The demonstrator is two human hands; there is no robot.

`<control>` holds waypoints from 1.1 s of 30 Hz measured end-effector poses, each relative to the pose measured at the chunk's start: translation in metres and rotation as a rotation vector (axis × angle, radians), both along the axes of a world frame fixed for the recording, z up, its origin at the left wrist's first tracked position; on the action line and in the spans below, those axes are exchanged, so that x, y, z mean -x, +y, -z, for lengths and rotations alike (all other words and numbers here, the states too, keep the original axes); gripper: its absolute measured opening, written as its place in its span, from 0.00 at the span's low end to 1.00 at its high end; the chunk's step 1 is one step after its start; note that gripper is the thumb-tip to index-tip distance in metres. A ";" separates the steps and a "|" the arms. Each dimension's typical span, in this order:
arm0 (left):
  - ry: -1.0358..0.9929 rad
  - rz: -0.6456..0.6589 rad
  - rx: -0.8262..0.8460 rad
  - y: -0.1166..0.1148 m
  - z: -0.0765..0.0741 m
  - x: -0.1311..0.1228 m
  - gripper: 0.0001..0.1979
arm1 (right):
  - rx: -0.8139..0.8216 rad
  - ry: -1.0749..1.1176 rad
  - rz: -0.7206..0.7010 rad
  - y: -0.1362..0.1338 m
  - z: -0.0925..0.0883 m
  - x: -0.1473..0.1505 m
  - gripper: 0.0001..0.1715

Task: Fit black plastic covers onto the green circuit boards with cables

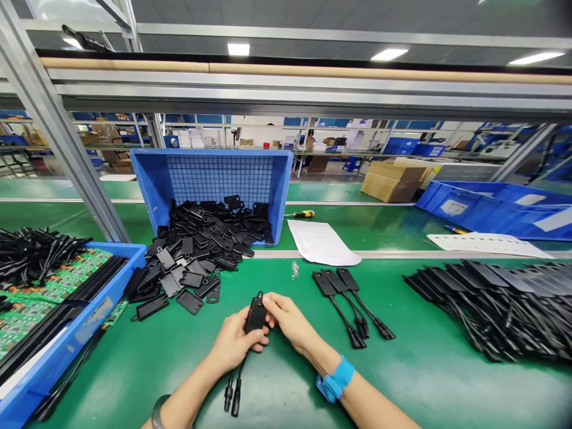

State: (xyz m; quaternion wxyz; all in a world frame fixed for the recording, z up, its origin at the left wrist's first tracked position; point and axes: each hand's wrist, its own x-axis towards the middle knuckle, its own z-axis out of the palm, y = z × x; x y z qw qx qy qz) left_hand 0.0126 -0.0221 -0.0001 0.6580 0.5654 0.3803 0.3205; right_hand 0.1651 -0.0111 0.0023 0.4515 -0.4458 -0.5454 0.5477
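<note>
Between my two hands, low in the middle of the head view, is a black plastic case [255,316] with a loop at its top and two cables ending in connectors [236,398] hanging below. My left hand [233,338] wraps round its lower left side, thumb across the front. The fingers of my right hand [286,319] pinch its upper right edge. Three similar cased cables [333,281] lie on the green bench to the right. Loose black case halves [192,280] are heaped to the left, spilling from a tipped blue crate [286,196].
At left, a blue tray [111,292] holds green circuit boards and black cables. A large stack of cased cables [496,304] spreads at right. Behind lie a paper sheet [322,241], a yellow-black screwdriver [304,214], a cardboard box [393,180] and blue bins [482,205]. A metal post [67,131] rises at left.
</note>
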 end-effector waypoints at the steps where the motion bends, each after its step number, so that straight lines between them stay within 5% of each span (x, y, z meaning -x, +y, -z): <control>1: 0.007 -0.004 0.006 0.000 0.001 -0.001 0.23 | -0.005 -0.015 0.017 0.000 0.001 0.001 0.27; 6: -0.143 -0.038 0.036 0.002 0.005 -0.004 0.32 | -0.218 -0.315 0.148 -0.009 -0.002 0.007 0.22; 10: -0.331 0.078 0.054 0.003 0.015 -0.002 0.48 | -0.415 -0.736 0.144 -0.017 -0.013 0.008 0.29; 17: -0.150 0.130 0.038 0.006 0.039 0.006 0.54 | -0.177 -1.471 0.471 0.004 -0.029 -0.050 0.12; 23: -0.120 0.110 -0.014 0.013 0.054 0.006 0.51 | -0.161 -1.636 0.564 0.015 -0.022 -0.088 0.17; 28: -0.029 0.038 -0.109 0.003 0.030 0.001 0.42 | -0.469 -1.588 0.534 0.013 0.004 -0.076 0.19; 33: 0.429 -0.251 -0.463 0.012 -0.015 0.024 0.28 | -0.958 -1.161 0.203 0.014 0.042 -0.042 0.15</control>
